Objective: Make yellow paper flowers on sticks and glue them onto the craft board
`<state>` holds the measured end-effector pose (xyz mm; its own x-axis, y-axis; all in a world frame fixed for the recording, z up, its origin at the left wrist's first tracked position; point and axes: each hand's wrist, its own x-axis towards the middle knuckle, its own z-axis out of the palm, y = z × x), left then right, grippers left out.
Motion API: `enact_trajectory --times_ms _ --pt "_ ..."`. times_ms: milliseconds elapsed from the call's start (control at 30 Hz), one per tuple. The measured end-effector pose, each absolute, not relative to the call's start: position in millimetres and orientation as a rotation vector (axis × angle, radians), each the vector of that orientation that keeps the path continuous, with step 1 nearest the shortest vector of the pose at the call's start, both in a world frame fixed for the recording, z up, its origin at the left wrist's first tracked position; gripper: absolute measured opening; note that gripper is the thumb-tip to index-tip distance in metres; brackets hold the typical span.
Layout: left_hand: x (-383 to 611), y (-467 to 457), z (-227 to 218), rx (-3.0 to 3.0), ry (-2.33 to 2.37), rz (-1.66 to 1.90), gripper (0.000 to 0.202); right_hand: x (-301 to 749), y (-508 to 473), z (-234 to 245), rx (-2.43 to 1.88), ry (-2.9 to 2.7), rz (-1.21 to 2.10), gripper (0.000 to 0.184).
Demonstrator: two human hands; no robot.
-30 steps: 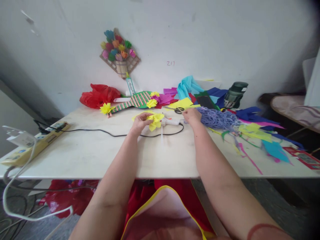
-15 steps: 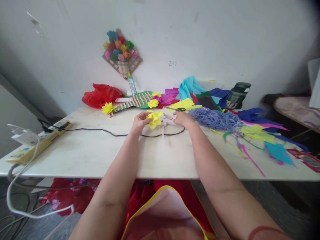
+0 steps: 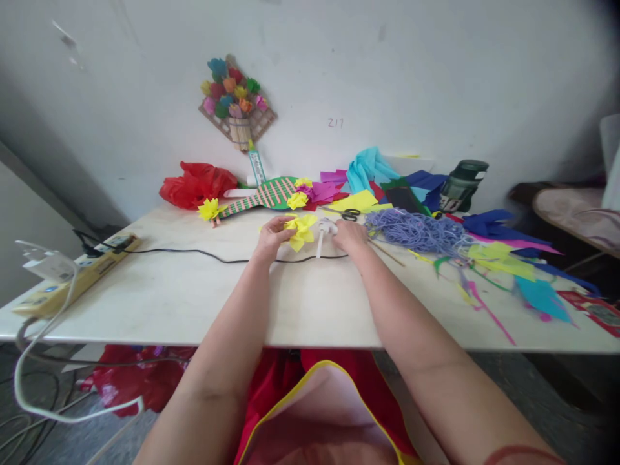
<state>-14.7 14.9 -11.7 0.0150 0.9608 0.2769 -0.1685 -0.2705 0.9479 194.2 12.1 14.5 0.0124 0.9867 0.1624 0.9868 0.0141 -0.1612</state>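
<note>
Between the thumb and fingers of my left hand is a yellow paper flower, held just above the table with its petals spread. My right hand is wrapped round a white hot glue gun, whose handle is mostly hidden by the fingers. From the gun a pale glue stick points down toward me. A small gap separates gun and flower. Behind both hands lies a green guitar-shaped craft with pink strips and yellow and magenta paper flowers. Scissors rest beyond my right hand.
Lavender yarn, coloured paper and a dark bottle occupy the right side. A black cord crosses the table from the power strip. A thin stick lies beside my right hand. Red plastic sits back left.
My right hand has shifted slightly left and turned with the glue gun, uncovering the thin stick beside it. My left hand and the yellow flower have barely moved.
</note>
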Motion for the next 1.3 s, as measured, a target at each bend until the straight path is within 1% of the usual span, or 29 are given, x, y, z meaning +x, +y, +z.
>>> enact_trajectory --times_ms 67,167,233,367,467,567,800,1300 --pt "-14 14 -11 1.301 0.914 1.444 0.051 203 13 19 -2.044 -1.925 -0.028 0.031" --pt "-13 13 -10 1.303 0.917 1.435 0.051 218 18 24 -1.941 -1.703 0.026 0.027" --pt "-13 13 -10 1.296 0.916 1.435 0.051 225 21 26 -1.746 -1.589 0.193 0.029" --pt "-14 14 -11 1.29 0.903 1.445 0.05 231 19 30 -1.24 -1.518 0.737 0.027" --pt "-15 15 -11 1.296 0.895 1.457 0.048 230 12 35 -1.027 -1.581 0.908 0.028" --pt "-15 14 -10 1.295 0.881 1.47 0.048 227 5 40 -1.022 -1.661 0.937 0.032" --pt "-12 11 -5 1.32 0.892 1.509 0.047 220 -1 47 -1.13 -1.735 0.892 0.035" --pt "-11 12 -6 1.377 0.918 1.512 0.049 224 5 44 -1.2 -1.854 0.825 0.037"
